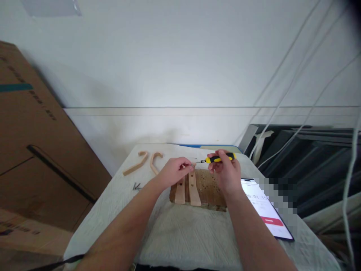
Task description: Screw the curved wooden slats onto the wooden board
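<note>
My right hand (225, 171) is closed around a yellow and black screwdriver (220, 158), held almost level with its shaft pointing left. At its tip, the fingers of my left hand (176, 171) pinch a small screw (193, 164), partly hidden by the fingertips. Both hands are over a brown wooden board (210, 190) with many small holes. Two pale wooden hooks lie side by side on the board's left part: the left hook (180, 192) is partly covered by my left hand, and the right hook (193, 184) shows screw holes along its shank.
Two loose wooden hooks, one (137, 165) farther left than the other (153, 163), lie on the cloth-covered table (186, 237). Several screws (137, 186) are left of the board. A phone (265, 210) with a timer lies right. Cardboard (42, 143) stands left; white cables (296, 75) hang right.
</note>
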Demonstrator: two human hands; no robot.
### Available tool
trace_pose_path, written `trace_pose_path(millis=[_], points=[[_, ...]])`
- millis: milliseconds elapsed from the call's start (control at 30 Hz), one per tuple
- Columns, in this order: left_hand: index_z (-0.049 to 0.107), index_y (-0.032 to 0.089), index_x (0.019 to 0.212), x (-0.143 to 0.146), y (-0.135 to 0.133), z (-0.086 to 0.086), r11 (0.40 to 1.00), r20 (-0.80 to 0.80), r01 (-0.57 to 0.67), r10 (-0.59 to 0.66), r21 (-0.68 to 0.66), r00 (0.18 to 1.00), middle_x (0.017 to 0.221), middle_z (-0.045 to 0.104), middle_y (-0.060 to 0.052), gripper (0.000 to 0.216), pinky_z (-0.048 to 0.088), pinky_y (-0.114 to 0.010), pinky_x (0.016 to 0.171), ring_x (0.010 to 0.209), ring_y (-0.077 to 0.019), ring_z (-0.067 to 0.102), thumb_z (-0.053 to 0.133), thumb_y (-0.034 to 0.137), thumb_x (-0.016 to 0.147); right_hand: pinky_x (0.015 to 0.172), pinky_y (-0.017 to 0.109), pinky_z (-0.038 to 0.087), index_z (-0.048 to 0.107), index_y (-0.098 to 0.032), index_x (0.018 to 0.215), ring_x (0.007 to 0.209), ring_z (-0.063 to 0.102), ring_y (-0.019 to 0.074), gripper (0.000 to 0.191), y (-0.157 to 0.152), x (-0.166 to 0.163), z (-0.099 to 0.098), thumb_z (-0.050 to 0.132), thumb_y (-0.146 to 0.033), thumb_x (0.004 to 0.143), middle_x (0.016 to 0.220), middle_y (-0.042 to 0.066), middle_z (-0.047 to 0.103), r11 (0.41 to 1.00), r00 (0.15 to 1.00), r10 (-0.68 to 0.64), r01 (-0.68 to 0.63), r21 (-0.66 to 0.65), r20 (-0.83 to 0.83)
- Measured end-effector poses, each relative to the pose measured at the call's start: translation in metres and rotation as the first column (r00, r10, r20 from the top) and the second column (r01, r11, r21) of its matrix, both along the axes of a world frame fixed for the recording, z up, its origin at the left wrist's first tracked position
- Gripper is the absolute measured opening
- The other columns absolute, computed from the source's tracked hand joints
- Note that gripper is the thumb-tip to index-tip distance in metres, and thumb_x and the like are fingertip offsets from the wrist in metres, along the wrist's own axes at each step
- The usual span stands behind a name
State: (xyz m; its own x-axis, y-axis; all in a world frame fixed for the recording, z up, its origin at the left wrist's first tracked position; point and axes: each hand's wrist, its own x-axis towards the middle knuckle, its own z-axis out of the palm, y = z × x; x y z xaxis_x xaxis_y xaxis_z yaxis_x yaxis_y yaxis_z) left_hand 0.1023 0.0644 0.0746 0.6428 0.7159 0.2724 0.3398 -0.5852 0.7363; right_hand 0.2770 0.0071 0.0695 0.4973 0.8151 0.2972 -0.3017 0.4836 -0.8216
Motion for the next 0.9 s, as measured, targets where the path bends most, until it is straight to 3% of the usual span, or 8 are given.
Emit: trace_pose_path(millis=[200, 433, 533, 700, 900], points=[[0.069, 0.014, 0.085, 0.0, -0.001, -0.014, 0.999, -0.045, -0.045, 0.045, 0.008, 0.998, 0.069, 0.067, -0.002, 0.017, 0.04, -0.02, 0.055, 0.059, -0.0108, 0.057, 0.057, 0.027, 0.085, 0.043, 0.023, 0.042, 0.06, -0.018, 0.081, 0.047, 0.059, 0.0103, 0.028, 0.004, -0.007, -0.012, 0.076, -0.04, 0.072, 0.077, 0.001, 0.071, 0.995, 0.992, 0.091, -0.087, -0.047, 0.083], [0.073, 0.016, 0.089, 0.0, 0.004, -0.022, 0.99, -0.073, 0.041, -0.031, 0.138, 0.997, 0.082, 0.07, -0.003, 0.02, 0.041, -0.022, 0.066, 0.069, -0.0117, 0.058, 0.057, 0.028, 0.088, 0.038, 0.021, 0.036, 0.058, -0.018, 0.079, 0.041, 0.053, 0.0086, 0.029, 0.003, -0.005, -0.015, 0.076, -0.039, 0.07, 0.07, 0.0, 0.07, 0.997, 0.994, -0.014, 0.023, -0.077, 0.111], [0.074, 0.017, 0.09, 0.0, 0.003, -0.021, 0.985, -0.106, 0.042, -0.024, 0.169, 0.994, 0.081, 0.069, -0.003, 0.022, 0.041, -0.022, 0.068, 0.072, -0.0126, 0.059, 0.056, 0.03, 0.089, 0.04, 0.022, 0.036, 0.059, -0.018, 0.079, 0.043, 0.053, 0.0085, 0.026, 0.002, -0.003, -0.015, 0.074, -0.038, 0.072, 0.072, 0.0, 0.07, 0.998, 0.994, -0.002, 0.009, -0.056, 0.114], [0.074, 0.017, 0.09, 0.002, 0.004, -0.026, 0.989, -0.166, -0.029, 0.053, 0.145, 0.985, 0.079, 0.07, -0.003, 0.024, 0.041, -0.021, 0.063, 0.068, -0.0122, 0.059, 0.054, 0.031, 0.089, 0.043, 0.022, 0.035, 0.058, -0.019, 0.08, 0.045, 0.05, 0.0072, 0.027, 0.001, -0.003, -0.014, 0.076, -0.036, 0.069, 0.073, -0.001, 0.068, 0.998, 0.995, 0.02, -0.015, -0.054, 0.095], [0.075, 0.017, 0.088, 0.005, 0.004, -0.03, 0.994, -0.124, -0.062, 0.073, 0.095, 0.99, 0.08, 0.071, -0.002, 0.024, 0.042, -0.021, 0.063, 0.069, -0.0119, 0.06, 0.055, 0.031, 0.088, 0.047, 0.022, 0.034, 0.059, -0.02, 0.082, 0.05, 0.048, 0.0071, 0.028, 0.006, -0.005, -0.019, 0.078, -0.035, 0.067, 0.072, -0.004, 0.063, 0.998, 0.988, 0.027, -0.019, -0.052, 0.152]])
